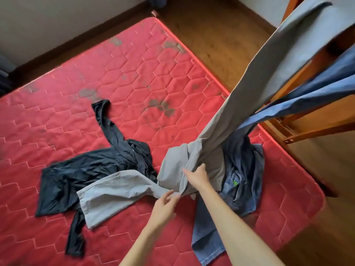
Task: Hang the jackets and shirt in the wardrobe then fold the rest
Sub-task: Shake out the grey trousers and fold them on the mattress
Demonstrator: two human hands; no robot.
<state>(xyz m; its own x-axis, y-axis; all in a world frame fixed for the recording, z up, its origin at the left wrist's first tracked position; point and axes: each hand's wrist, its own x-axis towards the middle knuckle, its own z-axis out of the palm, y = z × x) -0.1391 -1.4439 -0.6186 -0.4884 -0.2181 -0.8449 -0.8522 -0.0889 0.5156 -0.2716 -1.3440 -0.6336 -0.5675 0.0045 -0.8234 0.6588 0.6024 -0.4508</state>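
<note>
A grey jacket (240,100) stretches from the red mattress (96,77) up to the wardrobe at the upper right, one sleeve (107,194) spread flat on the bed. My right hand (196,176) grips a fold of the grey jacket near its lower body. My left hand (166,205) pinches the grey cloth where the sleeve meets the body. A black long-sleeved garment (86,169) lies crumpled to the left. Blue jeans (240,179) with a green label lie under and right of the jacket. A blue garment (307,96) hangs at the wardrobe.
The wooden wardrobe frame (299,131) stands close at the right, beside the mattress edge. Wooden floor (211,35) runs beyond the bed's far corner. A pale wall with a dark skirting borders the bed at the upper left.
</note>
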